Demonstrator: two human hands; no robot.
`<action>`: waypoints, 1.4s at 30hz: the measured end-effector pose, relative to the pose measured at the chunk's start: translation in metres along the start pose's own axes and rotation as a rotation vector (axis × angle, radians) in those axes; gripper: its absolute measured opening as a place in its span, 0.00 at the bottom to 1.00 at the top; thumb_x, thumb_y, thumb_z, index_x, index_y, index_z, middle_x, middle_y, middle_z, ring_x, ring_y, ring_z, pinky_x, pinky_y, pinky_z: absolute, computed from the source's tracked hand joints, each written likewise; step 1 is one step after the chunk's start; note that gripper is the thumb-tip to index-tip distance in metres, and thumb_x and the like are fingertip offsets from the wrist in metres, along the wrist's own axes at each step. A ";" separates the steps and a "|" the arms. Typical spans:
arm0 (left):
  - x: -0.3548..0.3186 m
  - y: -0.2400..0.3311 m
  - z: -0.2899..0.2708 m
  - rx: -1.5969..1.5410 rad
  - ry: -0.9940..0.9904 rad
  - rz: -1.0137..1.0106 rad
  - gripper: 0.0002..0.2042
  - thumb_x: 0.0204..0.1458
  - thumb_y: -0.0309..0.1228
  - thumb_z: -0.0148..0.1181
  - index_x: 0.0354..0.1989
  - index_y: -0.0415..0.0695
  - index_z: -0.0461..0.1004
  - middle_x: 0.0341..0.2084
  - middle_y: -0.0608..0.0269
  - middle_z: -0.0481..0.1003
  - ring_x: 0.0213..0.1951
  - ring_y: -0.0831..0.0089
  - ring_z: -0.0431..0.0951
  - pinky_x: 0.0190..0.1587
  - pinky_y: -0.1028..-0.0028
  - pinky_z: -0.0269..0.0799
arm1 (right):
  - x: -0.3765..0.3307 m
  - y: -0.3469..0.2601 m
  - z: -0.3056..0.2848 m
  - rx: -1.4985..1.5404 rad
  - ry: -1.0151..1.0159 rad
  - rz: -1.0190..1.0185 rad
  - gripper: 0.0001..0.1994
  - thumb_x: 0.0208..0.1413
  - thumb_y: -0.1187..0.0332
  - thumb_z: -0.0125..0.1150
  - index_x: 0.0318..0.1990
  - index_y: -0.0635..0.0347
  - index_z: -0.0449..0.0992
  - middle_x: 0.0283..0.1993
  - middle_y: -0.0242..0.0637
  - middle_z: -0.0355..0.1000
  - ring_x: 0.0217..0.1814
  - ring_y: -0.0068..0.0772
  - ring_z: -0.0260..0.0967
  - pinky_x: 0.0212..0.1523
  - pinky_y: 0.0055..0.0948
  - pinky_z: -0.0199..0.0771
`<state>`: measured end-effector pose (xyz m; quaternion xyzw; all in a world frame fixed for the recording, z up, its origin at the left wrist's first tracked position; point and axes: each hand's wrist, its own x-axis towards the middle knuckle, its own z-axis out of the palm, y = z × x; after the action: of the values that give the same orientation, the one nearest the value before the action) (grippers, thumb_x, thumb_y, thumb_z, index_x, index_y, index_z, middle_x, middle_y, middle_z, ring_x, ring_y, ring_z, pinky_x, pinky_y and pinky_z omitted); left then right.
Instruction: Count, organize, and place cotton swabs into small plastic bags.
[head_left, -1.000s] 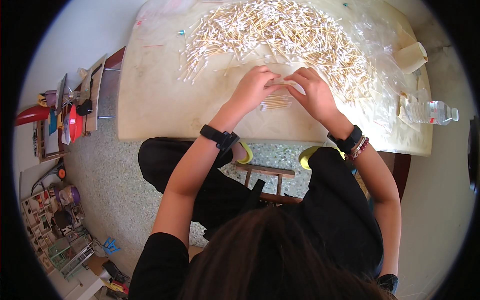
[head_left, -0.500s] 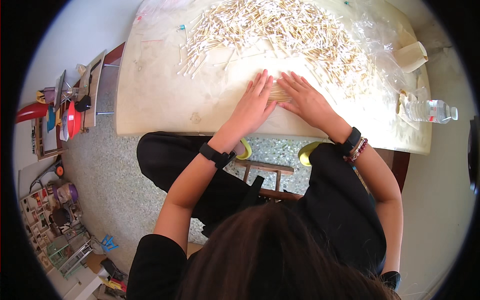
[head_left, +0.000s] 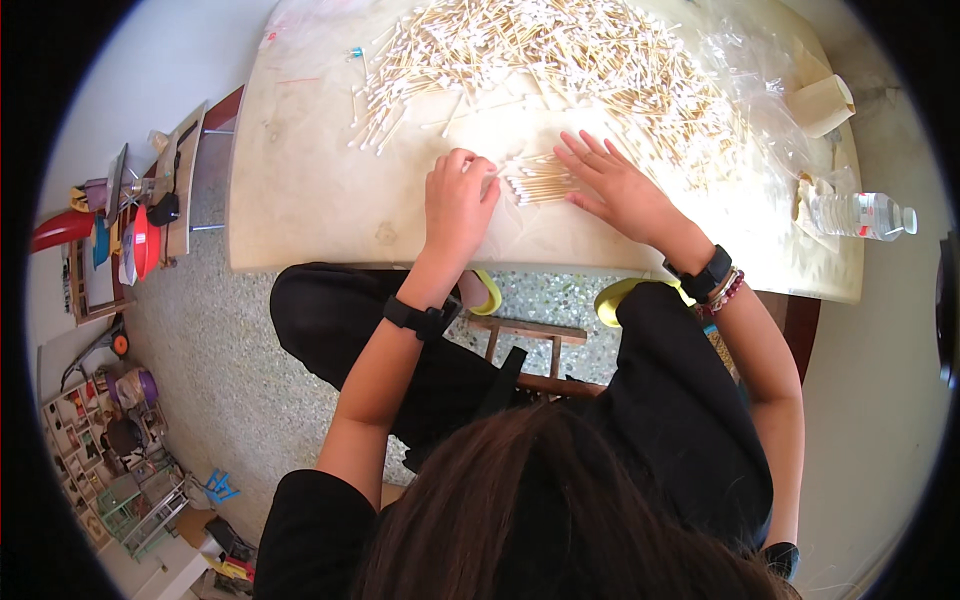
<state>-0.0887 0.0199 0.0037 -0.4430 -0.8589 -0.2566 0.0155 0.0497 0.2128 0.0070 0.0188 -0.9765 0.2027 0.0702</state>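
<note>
A small flat bundle of cotton swabs (head_left: pixel 538 187) lies on the table near its front edge, the sticks side by side and their white tips toward the left. My right hand (head_left: pixel 620 190) rests at the bundle's right end, fingers stretched out and slightly spread, thumb by the sticks. Just left of the white tips is my left hand (head_left: pixel 460 200), apart from the bundle. Its fingers are curled in toward the thumb; whatever sits between them is too small to make out. Beyond both hands spreads a big loose heap of cotton swabs (head_left: pixel 560 55).
Clear plastic bags (head_left: pixel 745 60), a paper cup (head_left: pixel 822 105) and a clear bottle (head_left: pixel 865 217) lying on its side are along the table's right. A small blue-green piece (head_left: pixel 356 52) lies left of the heap. Below the table (head_left: pixel 310 190) stands a wooden stool (head_left: pixel 530 330).
My left hand has moved left, away from the bundle, and its fingers have curled. The bundle's white tips now show. My right hand stays nearly in place, fingers a little more spread.
</note>
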 end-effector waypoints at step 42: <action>-0.020 0.034 0.038 -0.018 -0.155 0.099 0.29 0.57 0.36 0.44 0.60 0.27 0.47 0.62 0.37 0.46 0.64 0.48 0.44 0.64 0.55 0.40 | 0.006 -0.016 0.019 0.072 -0.003 0.147 0.37 0.57 0.52 0.47 0.64 0.68 0.41 0.66 0.54 0.44 0.67 0.50 0.45 0.66 0.38 0.46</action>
<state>-0.0431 0.0380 -0.0199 -0.5036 -0.8322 -0.2280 -0.0422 0.0420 0.1910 -0.0032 -0.0504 -0.9674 0.2423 0.0529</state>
